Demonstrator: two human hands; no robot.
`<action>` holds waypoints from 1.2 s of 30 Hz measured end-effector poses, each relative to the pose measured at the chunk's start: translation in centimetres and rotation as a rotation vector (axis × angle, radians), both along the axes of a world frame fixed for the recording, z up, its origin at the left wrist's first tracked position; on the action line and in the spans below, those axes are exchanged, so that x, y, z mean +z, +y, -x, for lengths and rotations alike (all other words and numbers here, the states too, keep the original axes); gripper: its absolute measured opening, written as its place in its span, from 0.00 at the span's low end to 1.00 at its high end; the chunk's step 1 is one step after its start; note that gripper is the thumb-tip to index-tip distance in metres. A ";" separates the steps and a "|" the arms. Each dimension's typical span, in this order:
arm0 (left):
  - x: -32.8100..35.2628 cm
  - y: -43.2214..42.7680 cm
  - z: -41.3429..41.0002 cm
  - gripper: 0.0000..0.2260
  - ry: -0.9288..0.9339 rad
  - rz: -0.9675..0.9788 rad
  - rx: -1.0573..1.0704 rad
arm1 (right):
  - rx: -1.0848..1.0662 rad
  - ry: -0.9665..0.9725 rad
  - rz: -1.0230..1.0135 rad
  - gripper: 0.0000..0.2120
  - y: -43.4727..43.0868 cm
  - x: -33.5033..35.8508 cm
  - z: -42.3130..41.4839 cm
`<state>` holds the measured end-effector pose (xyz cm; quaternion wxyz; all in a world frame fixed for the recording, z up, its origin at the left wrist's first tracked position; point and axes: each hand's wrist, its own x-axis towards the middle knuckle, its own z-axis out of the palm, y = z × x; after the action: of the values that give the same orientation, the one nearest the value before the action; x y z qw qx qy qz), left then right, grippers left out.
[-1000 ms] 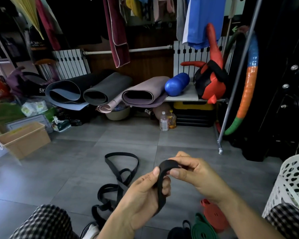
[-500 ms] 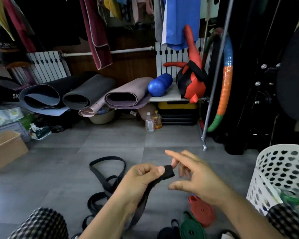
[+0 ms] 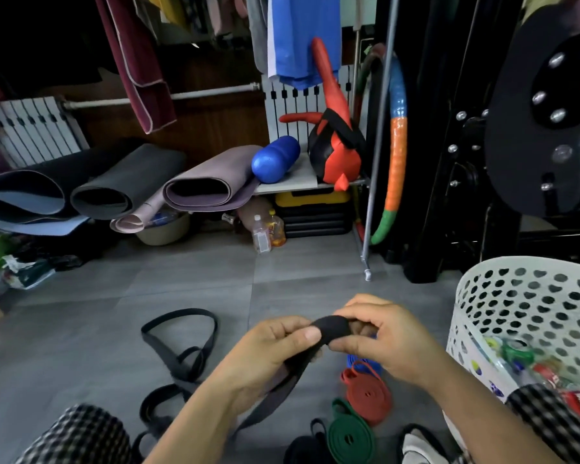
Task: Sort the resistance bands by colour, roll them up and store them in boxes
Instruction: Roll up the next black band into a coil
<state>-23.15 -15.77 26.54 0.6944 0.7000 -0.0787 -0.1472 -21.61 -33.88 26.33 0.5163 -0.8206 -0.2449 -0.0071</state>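
A: The fingers [image 3: 369, 318] of the right hand [image 3: 392, 339] are curling round the end of the black band [image 3: 332, 324] now. Half a second ago they were spread wide and holding nothing.
B: And the left hand [image 3: 268, 349]?
A: Its fingers are still pinching that same folded end, thumb on top. The rest of the band is hanging down under that hand toward the floor [image 3: 98, 329].
B: So what is going on?
A: I think both hands are starting to roll it up. It is not looking like a roll yet.
B: Are any done?
A: A red roll [image 3: 369, 393] and a green roll [image 3: 349, 433] are lying on the floor near the hands. Some loose black loops [image 3: 181, 356] are lying to the left.
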 end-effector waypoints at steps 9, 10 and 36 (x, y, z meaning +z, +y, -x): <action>-0.8 -2.4 0.5 0.29 0.175 0.542 -0.121 | 0.171 0.165 -0.582 0.20 1.3 -0.7 0.5; -0.6 -2.5 0.5 0.29 0.186 0.570 -0.104 | 0.165 0.170 -0.612 0.22 1.7 -1.1 0.3; 1.7 1.4 1.0 0.12 -0.157 -0.006 0.275 | 0.002 0.206 -0.123 0.10 3.6 2.4 -1.5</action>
<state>-24.20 -14.37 28.20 0.6977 0.7155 -0.0359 0.0042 -20.10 -30.28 28.78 0.5881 -0.7836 -0.1903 0.0629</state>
